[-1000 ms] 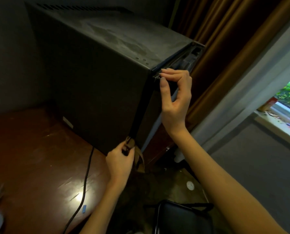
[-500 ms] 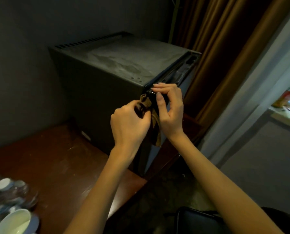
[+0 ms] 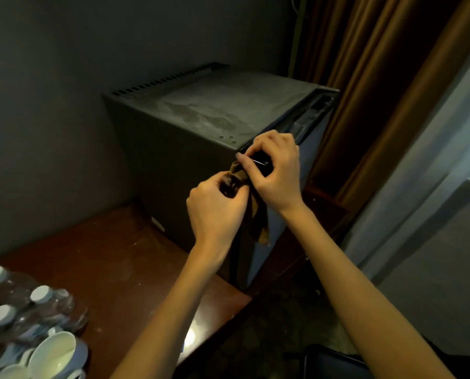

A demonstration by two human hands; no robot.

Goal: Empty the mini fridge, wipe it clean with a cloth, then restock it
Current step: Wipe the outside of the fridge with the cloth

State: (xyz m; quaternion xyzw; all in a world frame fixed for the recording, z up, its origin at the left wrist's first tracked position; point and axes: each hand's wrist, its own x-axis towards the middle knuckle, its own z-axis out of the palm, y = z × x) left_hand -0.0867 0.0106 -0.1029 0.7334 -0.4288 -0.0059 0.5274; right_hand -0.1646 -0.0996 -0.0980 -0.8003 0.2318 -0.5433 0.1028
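A dark grey mini fridge stands on a wooden table, its top dusty and its door slightly ajar at the right. My left hand grips a bunched brown cloth against the fridge's front left corner, just under the top edge, and the cloth's tail hangs down. My right hand curls its fingers round the top corner of the door beside the cloth. Several water bottles with white caps lie at the table's lower left.
White cups sit beside the bottles at the bottom left. Brown curtains hang right of the fridge. A grey wall is behind it. A dark chair is below the table edge, above carpeted floor.
My left hand has slid the cloth up the fridge's front edge from the bottom corner to near the top. My right hand has stayed on the door's top corner. The view has pulled back.
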